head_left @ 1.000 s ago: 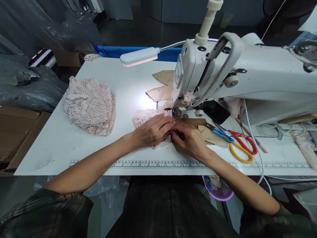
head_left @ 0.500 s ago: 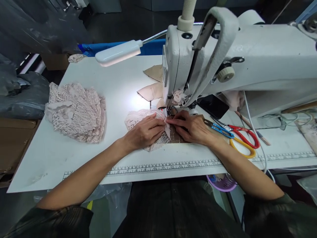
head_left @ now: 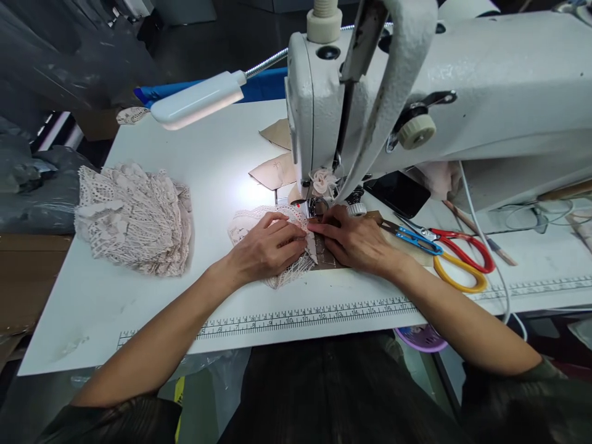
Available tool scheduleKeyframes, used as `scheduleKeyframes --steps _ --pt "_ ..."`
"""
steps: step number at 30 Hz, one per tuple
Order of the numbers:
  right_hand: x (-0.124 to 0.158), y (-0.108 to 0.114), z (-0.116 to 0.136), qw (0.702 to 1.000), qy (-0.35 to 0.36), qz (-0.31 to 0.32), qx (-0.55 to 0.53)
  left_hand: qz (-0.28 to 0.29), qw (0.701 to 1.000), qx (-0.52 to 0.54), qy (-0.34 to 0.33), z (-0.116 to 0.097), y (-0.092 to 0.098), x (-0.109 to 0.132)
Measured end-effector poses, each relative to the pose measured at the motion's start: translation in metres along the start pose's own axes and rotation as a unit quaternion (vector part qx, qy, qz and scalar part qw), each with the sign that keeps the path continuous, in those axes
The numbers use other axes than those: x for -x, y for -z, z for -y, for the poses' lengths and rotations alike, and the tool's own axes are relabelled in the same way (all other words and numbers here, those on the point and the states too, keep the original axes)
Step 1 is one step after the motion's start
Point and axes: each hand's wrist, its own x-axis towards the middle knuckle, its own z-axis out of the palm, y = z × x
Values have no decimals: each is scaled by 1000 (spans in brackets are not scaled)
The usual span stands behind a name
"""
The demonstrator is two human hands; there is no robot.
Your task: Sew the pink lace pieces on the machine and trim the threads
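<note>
Beneath the needle area of a white sewing machine (head_left: 485, 80) lies a pale pink lace piece (head_left: 243, 223) with a scalloped, fringed edge. My left hand (head_left: 272, 250) rests on it, fingers bent together and tips at its right edge. From the other side, my right hand (head_left: 356, 240) pinches that same edge, its thumb and forefinger nearly meeting my left fingertips. Both hands are just in front of the metal presser foot (head_left: 317, 206). A brown patch (head_left: 329, 258) shows under my right fingers. A pink fabric rosette (head_left: 322, 180) hangs on the machine head above.
A heap of lace (head_left: 134, 219) sits on the table's left. Right of my hand lie blue thread snips (head_left: 419, 240), scissors with red and yellow handles (head_left: 462, 283) and a black phone (head_left: 398, 194). A lamp (head_left: 198, 100) hangs over the table; a printed ruler (head_left: 296, 317) runs along its front.
The view has shifted slightly, so the machine and lamp appear further left. My hands stay at the presser foot with the lace; their grip looks nearly the same.
</note>
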Motion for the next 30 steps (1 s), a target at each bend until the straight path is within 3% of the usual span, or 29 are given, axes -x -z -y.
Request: scheduleKeyframes --steps 6,11,20,25,30 --pt "2 3 -4 995 -48 9 -87 -55 997 32 -37 4 -7 3" --pt "3 5 -6 995 -47 11 -86 -36 997 62 4 5 -9 5" --pt "5 3 -12 997 52 -10 -50 -64 996 45 -29 4 -9 4" --pt "4 -2 -13 999 51 -15 -11 -89 995 -2 -55 1 -9 1" --pt "5 -3 -14 992 36 -44 -114 -82 995 14 -53 0 -11 1"
